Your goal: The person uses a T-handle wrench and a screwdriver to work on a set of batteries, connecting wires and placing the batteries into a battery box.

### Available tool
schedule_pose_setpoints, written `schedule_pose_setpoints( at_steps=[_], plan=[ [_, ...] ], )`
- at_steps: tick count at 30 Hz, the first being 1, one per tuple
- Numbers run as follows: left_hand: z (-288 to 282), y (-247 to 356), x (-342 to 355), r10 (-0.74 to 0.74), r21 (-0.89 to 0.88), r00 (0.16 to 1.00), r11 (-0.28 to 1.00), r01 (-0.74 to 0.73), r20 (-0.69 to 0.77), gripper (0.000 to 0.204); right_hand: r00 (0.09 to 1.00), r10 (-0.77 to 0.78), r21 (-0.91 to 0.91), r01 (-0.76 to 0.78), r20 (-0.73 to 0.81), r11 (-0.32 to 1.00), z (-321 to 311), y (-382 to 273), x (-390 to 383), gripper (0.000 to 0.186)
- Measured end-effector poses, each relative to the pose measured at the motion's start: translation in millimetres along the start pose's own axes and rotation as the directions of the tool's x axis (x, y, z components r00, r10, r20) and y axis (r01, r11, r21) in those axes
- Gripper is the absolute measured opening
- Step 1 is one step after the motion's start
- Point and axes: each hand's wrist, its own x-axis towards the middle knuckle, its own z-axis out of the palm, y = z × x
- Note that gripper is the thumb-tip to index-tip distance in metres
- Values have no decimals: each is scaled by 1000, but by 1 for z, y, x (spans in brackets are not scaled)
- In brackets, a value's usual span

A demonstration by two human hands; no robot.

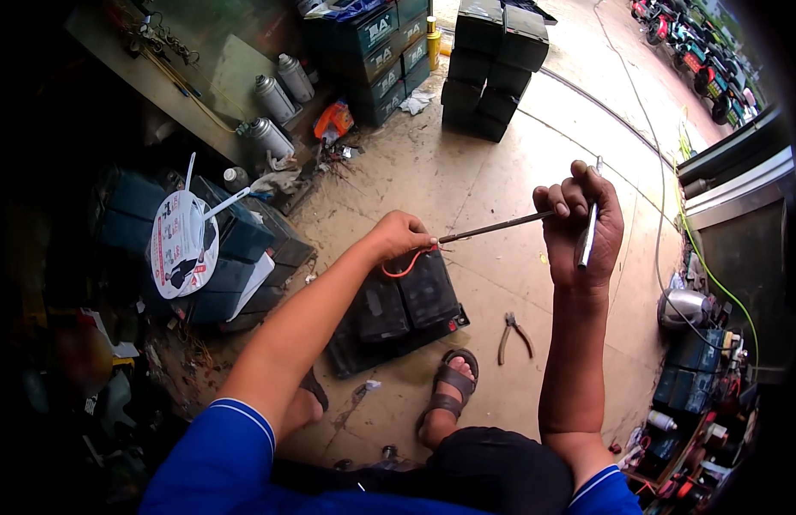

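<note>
My left hand pinches the far end of a long thin metal rod beside a red wire that loops over black batteries on the floor. My right hand, raised at the right, has its fingers curled round the rod's metal cross handle. The rod slants slightly down from right to left above the batteries. A pair of pliers lies on the floor right of the batteries, near my sandalled foot.
Battery stacks stand behind and at left, with a round white fan. A shelf holds spray cans. A kettle, cables and clutter line the right wall. Scooters stand outside.
</note>
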Motion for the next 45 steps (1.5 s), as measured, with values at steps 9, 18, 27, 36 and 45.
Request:
schedule_pose_setpoints(
  at_steps=[9, 18, 27, 36, 45],
  plan=[
    [4, -7, 3, -33, -107, 999, 994, 30, -33, 32, 995, 40, -146, -26, 95, 989, 12, 27, -5, 33],
    [-3, -17, 4, -62, -186, 997, 980, 69, 40, 34, 994, 39, -244, -14, 99, 970, 18, 40, -6, 36],
    [-23, -7, -7, -41, 88, 983, 996, 26, 181, 40, 980, 189, -558, -126, 55, 820, 28, 11, 0, 39],
    [-21, -18, -13, 73, 32, 982, 996, -80, 174, 34, 828, 532, -982, 117, 179, 148, 102, 10, 10, 38],
    [-9, -23, -8, 145, 46, 976, 987, -154, 162, 37, 925, 325, -946, -265, -195, 185, 123, 49, 26, 16]
  ],
)
